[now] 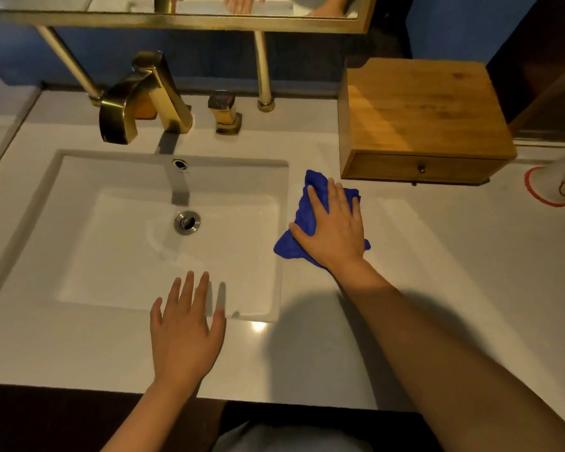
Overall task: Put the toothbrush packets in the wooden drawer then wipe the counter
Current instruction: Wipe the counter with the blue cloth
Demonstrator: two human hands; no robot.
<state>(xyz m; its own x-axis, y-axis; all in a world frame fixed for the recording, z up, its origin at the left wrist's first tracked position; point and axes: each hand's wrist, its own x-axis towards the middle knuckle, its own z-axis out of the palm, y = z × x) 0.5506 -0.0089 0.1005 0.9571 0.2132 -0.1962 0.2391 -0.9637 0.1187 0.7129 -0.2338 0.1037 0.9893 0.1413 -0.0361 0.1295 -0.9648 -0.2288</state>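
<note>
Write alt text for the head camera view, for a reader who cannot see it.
A person's right hand presses a blue cloth flat on a white counter, between the sink and a closed wooden drawer box. The left hand rests open on the counter at the sink's front edge. A gold faucet stands behind the sink.

Cloth (310, 220) half hidden under right hand (335, 228). White cup (558, 184) cut by right edge. Drawer (418, 167) contents unseen.
</note>
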